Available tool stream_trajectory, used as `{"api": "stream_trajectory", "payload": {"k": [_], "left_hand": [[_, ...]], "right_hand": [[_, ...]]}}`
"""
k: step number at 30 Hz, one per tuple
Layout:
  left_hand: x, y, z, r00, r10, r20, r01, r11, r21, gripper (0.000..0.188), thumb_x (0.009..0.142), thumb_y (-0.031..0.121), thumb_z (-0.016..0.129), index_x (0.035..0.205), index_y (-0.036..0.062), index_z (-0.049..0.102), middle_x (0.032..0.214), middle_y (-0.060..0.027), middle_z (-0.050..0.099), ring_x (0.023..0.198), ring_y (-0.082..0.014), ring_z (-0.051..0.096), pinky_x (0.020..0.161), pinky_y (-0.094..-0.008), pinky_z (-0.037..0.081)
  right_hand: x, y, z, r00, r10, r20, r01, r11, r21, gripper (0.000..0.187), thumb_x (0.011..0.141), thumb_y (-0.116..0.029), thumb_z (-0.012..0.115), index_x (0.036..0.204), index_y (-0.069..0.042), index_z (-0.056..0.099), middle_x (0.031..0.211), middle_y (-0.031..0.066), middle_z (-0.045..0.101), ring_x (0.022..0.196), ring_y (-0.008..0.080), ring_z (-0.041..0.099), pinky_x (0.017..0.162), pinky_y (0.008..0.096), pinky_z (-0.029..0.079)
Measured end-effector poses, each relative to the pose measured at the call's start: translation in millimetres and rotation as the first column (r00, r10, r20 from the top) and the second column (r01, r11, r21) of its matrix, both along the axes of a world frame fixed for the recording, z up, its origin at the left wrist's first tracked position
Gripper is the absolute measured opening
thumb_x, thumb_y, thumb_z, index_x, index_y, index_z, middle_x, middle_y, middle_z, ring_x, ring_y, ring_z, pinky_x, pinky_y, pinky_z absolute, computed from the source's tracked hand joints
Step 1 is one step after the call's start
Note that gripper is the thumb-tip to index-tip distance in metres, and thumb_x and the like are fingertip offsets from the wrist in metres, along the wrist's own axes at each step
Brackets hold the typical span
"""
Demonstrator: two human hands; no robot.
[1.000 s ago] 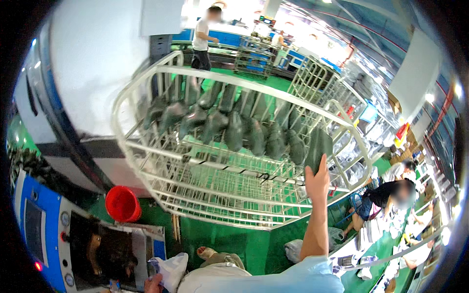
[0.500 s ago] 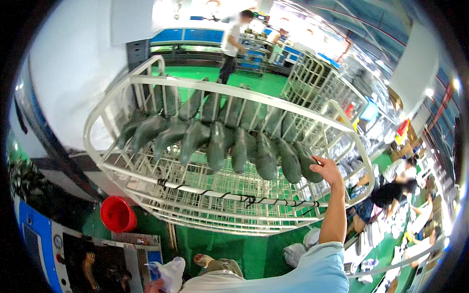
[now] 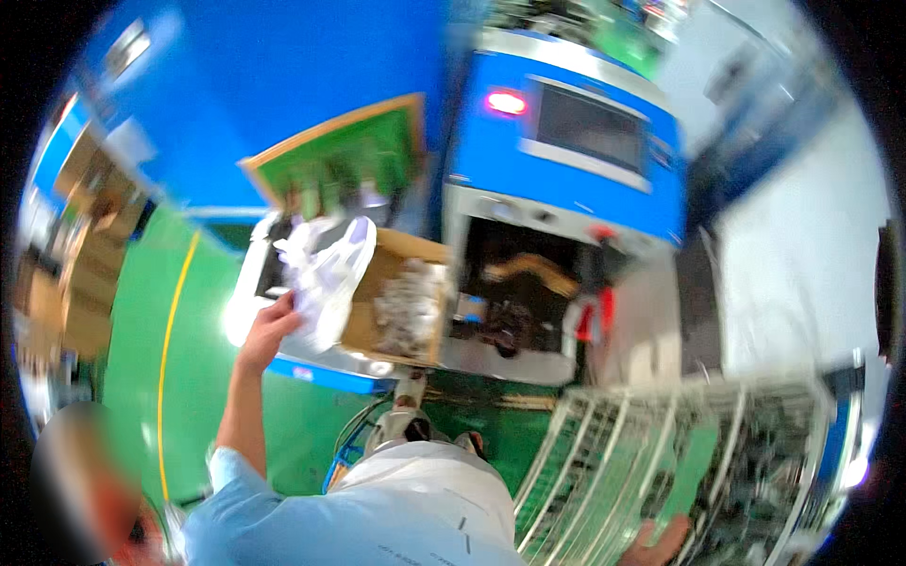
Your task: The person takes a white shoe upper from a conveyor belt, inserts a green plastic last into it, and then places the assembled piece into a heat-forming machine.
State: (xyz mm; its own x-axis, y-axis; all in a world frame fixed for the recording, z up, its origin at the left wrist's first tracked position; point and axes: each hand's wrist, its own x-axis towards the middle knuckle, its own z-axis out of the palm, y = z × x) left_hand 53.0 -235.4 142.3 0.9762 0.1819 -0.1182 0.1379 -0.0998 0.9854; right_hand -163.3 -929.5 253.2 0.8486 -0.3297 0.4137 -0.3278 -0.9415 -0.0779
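My left hand [image 3: 271,330] is closed on a white shoe [image 3: 332,283] with pale purple panels, lifted over the front of a workbench. The shoe is smeared by motion, so its laces and sole are hard to make out. At the lower right edge, my right hand [image 3: 658,542] is beside a white wire rack cart [image 3: 576,453]. Its thumb and fingers look apart, with nothing visible between them, though they are blurred.
An open cardboard box [image 3: 401,241] of small pale pieces stands beside the shoe. A blue machine [image 3: 491,151] with a screen, red light and dark opening is ahead. Behind the shoe leans a green board [image 3: 340,151]. A yellow line [image 3: 170,349] crosses the green floor.
The view has swung from the rack of dark green shoe lasts to the machine and workbench. My left hand has raised the white shoe. My right hand has left the end last.
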Motion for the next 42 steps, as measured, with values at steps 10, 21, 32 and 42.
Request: {"api": "stream_trajectory", "payload": {"k": [10,21,32,42], "left_hand": [[-35.1,69.0,-112.0,0.662,0.467,-0.586,0.224,0.623,0.75,0.036,0.076,0.039,0.069,0.094,0.008,0.073,0.098,-0.0114,0.069,0.095,-0.0311,0.067,0.082,-0.0441,0.053],[228.1,205.1,-232.7,0.857,0.505,0.102,-0.461,0.664,0.588,0.084,0.064,0.02,0.085,0.135,0.0015,0.045,0.128,-0.0212,0.056,0.119,-0.0377,0.054,0.104,-0.0414,0.04],[155.2,49.7,-83.8,0.875,0.435,-0.212,-0.371,0.885,0.282,0.062,0.064,0.043,0.084,0.103,-0.0005,0.063,0.096,-0.0126,0.068,0.085,-0.025,0.065,0.078,-0.0379,0.05],[30.6,-115.5,6.3,0.91,-0.394,0.128,0.334,0.516,-0.789,0.109,0.058,0.014,0.094,0.147,0.0058,0.032,0.132,-0.0044,0.055,0.117,-0.0148,0.052,0.101,-0.0342,0.043]], "right_hand": [[335.3,250.8,19.2,0.639,0.732,0.234,-0.761,0.646,0.057,0.044,0.101,-0.025,0.045,0.138,-0.001,0.047,0.145,0.0207,0.044,0.133,0.04,0.042,0.109,0.0491,0.034],[455.2,341.2,-34.9,0.486,0.735,0.472,-0.482,0.676,-0.557,0.054,0.104,-0.034,0.022,0.132,0.003,0.048,0.134,0.0247,0.051,0.124,0.0388,0.047,0.104,0.0501,0.033],[404.3,357.1,-6.4,0.768,0.603,0.216,-0.558,0.795,-0.238,0.053,0.099,-0.024,0.043,0.142,0.005,0.034,0.142,0.0237,0.042,0.132,0.0377,0.039,0.113,0.0519,0.024],[315.0,347.6,-83.9,0.676,0.697,0.239,0.131,-0.432,0.892,0.073,0.07,0.002,0.076,0.136,0.0,0.045,0.121,0.0121,0.062,0.108,0.0284,0.062,0.093,0.041,0.052]]}}
